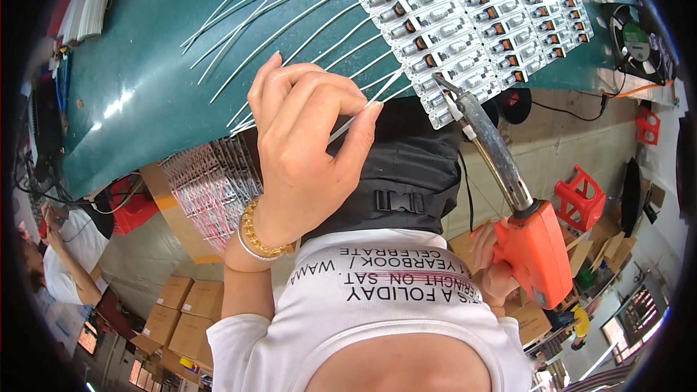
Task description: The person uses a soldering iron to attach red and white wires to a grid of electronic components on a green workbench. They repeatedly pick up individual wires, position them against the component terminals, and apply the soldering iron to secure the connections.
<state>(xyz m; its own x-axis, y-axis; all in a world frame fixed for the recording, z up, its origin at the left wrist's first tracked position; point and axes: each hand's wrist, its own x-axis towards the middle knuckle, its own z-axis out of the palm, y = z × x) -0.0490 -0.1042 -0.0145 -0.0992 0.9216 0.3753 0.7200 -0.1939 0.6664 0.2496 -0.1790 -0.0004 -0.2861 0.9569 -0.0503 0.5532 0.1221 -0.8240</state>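
Note:
My left hand (305, 131) is closed, pinching a thin white wire (388, 87) between thumb and forefinger near the lower edge of a panel of small circuit boards (450, 47). Each board carries small components, many with orange and black parts. My right hand (491, 261) grips an orange soldering gun (541, 254). Its long metal barrel points up and left, and its tip is at the panel's lower boards, close to the wire end. Whether the tip touches is too small to tell. Several white wires (279, 33) fan out leftward from the panel's left edge.
The panel lies on a green table (152, 65). Bundles of white wire (91, 0) lie at the far left, a small black fan (635, 43) at the right. Below the table stand a box of wired boards (207, 189), a red stool (579, 197) and cartons (200, 305). Another person sits at left.

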